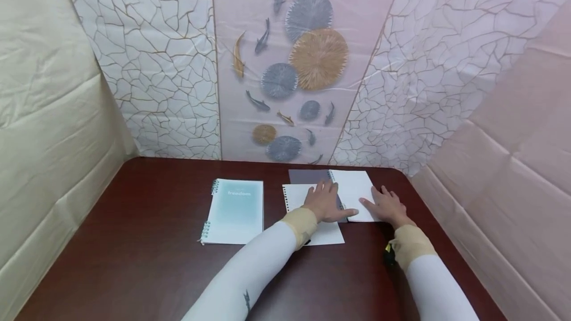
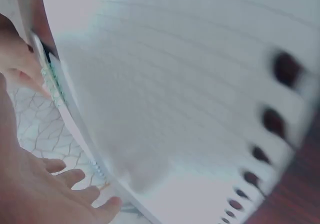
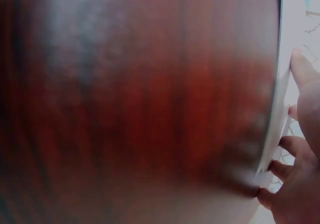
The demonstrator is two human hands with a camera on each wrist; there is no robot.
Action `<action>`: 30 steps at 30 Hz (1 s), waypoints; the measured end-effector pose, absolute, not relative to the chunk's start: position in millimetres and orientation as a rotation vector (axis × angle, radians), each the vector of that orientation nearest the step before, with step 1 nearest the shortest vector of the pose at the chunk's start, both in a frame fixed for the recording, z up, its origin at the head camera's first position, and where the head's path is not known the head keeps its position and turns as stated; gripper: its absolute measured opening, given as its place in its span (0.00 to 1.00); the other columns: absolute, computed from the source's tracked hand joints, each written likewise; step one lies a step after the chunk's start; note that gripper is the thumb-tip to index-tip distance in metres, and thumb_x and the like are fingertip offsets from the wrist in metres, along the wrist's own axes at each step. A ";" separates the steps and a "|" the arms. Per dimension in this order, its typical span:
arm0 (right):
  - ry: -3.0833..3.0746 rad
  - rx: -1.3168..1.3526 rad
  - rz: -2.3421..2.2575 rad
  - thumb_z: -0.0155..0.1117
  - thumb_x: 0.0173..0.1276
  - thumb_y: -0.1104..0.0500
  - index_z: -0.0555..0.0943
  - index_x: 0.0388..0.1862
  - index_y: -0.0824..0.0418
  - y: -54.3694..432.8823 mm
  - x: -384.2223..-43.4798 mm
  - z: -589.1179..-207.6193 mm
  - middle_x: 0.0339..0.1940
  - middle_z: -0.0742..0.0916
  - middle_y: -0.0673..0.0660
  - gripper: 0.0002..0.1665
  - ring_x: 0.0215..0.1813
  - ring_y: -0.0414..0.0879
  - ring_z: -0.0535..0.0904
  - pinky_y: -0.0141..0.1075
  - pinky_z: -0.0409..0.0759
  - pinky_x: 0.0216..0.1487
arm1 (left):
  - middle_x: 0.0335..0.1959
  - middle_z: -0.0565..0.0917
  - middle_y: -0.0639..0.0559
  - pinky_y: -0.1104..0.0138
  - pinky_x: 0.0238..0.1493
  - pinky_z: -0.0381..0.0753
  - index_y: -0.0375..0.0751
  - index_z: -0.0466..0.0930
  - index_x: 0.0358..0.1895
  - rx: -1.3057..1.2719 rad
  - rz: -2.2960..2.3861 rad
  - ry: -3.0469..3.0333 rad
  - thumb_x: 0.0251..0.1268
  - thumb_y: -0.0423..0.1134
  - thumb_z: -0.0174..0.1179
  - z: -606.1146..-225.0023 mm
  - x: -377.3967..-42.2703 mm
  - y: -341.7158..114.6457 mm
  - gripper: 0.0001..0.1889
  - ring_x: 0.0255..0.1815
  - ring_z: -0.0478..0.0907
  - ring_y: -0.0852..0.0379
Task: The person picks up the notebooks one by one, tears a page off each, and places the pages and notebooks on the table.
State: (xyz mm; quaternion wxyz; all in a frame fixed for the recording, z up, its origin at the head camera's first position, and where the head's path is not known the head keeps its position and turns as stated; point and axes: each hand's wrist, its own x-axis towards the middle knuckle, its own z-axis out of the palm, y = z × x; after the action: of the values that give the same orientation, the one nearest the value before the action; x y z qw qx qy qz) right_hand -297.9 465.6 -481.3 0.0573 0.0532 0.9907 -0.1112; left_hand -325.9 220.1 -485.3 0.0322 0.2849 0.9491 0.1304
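An open spiral notebook (image 1: 354, 187) lies at the back right, its dark grey cover (image 1: 303, 176) folded out to the left and a white page up. Overlapping that cover is a loose lined sheet (image 2: 165, 74) with a row of punched holes. My left hand (image 1: 323, 203) reaches over the sheet and the notebook's ring binding, fingers spread; whether it touches them I cannot tell. At the notebook's right edge is my right hand (image 1: 387, 207). Its thumb lies at the page edge, and the other fingers (image 3: 280, 170) extend along that side without curling round it.
A teal spiral notebook (image 1: 238, 212) marked "freedom" lies closed to the left of the sheet. The dark red wooden table (image 1: 134, 241) ends at a patterned cloth backdrop (image 1: 169, 88), with beige cloth at both sides. A small black and yellow object (image 1: 389, 254) shows beside my right wrist.
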 end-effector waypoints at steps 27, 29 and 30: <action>3.021 0.202 -0.463 0.48 0.81 0.29 0.54 0.87 0.65 463.8 -298.7 -489.4 0.85 0.49 0.79 0.53 0.83 0.80 0.39 0.81 0.42 0.73 | 0.89 0.42 0.50 0.38 0.83 0.39 0.55 0.48 0.88 0.673 0.355 2.866 0.67 0.84 0.40 -501.2 -336.0 227.0 0.54 0.88 0.34 0.41; 3.027 0.209 -0.447 0.48 0.82 0.30 0.56 0.86 0.64 465.7 -297.4 -488.3 0.85 0.50 0.79 0.51 0.83 0.80 0.41 0.81 0.44 0.72 | 0.89 0.40 0.51 0.38 0.83 0.35 0.56 0.46 0.89 0.674 0.386 2.836 0.67 0.84 0.39 -504.3 -338.2 229.8 0.54 0.88 0.30 0.42; 3.035 0.210 -0.441 0.49 0.82 0.30 0.58 0.86 0.64 466.3 -296.4 -487.3 0.84 0.51 0.79 0.50 0.83 0.80 0.41 0.82 0.46 0.72 | 0.89 0.39 0.52 0.39 0.83 0.35 0.57 0.46 0.89 0.675 0.386 2.827 0.66 0.85 0.39 -505.3 -339.2 231.2 0.55 0.88 0.30 0.43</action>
State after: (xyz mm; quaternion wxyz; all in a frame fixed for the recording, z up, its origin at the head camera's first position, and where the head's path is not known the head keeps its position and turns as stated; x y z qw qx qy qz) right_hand -296.4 466.3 -487.3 0.0339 0.0684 0.9867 -0.1433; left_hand -339.2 231.2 -505.3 0.1044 0.2288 0.9590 0.1310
